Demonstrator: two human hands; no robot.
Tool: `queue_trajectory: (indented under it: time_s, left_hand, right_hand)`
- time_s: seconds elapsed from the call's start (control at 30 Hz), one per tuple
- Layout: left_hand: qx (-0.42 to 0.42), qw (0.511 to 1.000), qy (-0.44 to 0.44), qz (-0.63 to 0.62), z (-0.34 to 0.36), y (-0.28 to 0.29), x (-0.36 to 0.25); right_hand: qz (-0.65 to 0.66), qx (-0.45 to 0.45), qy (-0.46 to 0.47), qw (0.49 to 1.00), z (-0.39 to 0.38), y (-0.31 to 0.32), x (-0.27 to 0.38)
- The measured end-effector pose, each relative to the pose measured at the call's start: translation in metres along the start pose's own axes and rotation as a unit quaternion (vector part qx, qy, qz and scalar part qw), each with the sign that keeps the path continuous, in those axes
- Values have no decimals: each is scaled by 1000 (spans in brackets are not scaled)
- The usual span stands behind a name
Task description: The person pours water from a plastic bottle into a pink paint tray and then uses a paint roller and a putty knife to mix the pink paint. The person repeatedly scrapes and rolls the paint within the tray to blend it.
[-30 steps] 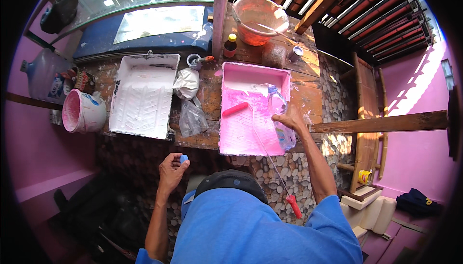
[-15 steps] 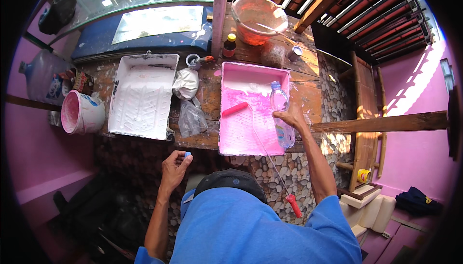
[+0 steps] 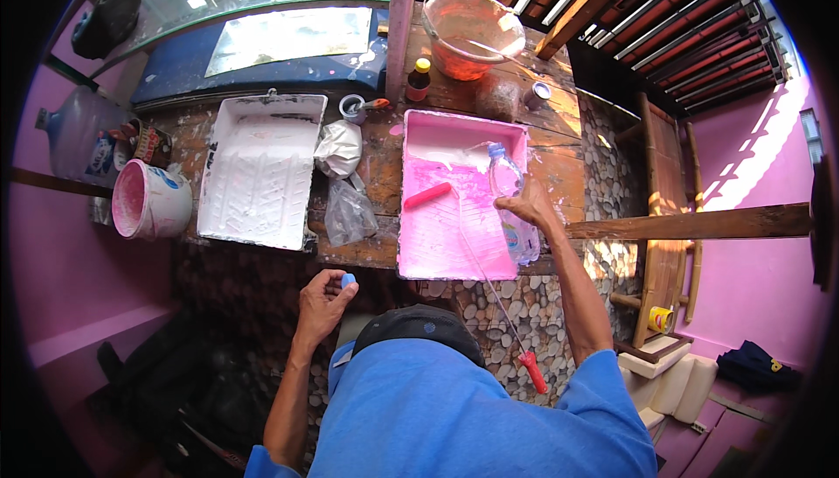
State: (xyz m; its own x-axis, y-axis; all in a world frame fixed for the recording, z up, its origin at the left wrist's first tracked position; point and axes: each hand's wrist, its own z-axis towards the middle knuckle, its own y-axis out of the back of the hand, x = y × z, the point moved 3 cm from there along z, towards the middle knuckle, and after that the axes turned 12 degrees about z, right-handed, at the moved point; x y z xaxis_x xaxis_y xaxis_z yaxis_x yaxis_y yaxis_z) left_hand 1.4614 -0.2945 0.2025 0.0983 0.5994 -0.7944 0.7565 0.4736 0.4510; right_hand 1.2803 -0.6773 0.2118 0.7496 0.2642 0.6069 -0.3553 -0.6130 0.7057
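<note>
My right hand [image 3: 530, 205] is closed around a clear plastic bottle [image 3: 504, 176], held over the right side of a paint tray [image 3: 411, 251] with pink paint in it. The bottle's uncapped mouth points away from me, toward the tray's far end, and a thin clear streak that looks like water shows at it. A paint roller [image 3: 428, 196] with a pink sleeve lies in the tray; its long wire leads to a red handle [image 3: 532, 371] that overhangs the near edge. Off the table's front, my left hand [image 3: 323, 303] pinches a small blue bottle cap [image 3: 348, 280].
A white-coated tray [image 3: 262, 172], a plastic bag [image 3: 350, 213] and a pink-stained bucket [image 3: 150, 203] are to the left. Behind the pink tray stand a large basin [image 3: 472, 37], a dark yellow-capped bottle [image 3: 419, 80] and a small cup [image 3: 537, 95]. A wooden rail [image 3: 690, 226] runs at right.
The bottle has tipped further, and a clear streak now shows at its mouth. My left hand with the cap has shifted slightly right.
</note>
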Motion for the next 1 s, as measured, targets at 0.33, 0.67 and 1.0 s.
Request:
queue_trajectory:
  time_s: [0.33,0.67,1.0]
  left_hand:
    - [31,995,-80,52,28,-6,-53]
    - [34,985,-170,12,67,-10,-150]
    - [109,973,-205,-14,63,-5,-186]
  right_hand:
    - [-21,-14,20,999,8,-5,-5]
    - [65,-69,103,990,-24,-5,37]
    - [163,-7,301,939,-86,-43,94]
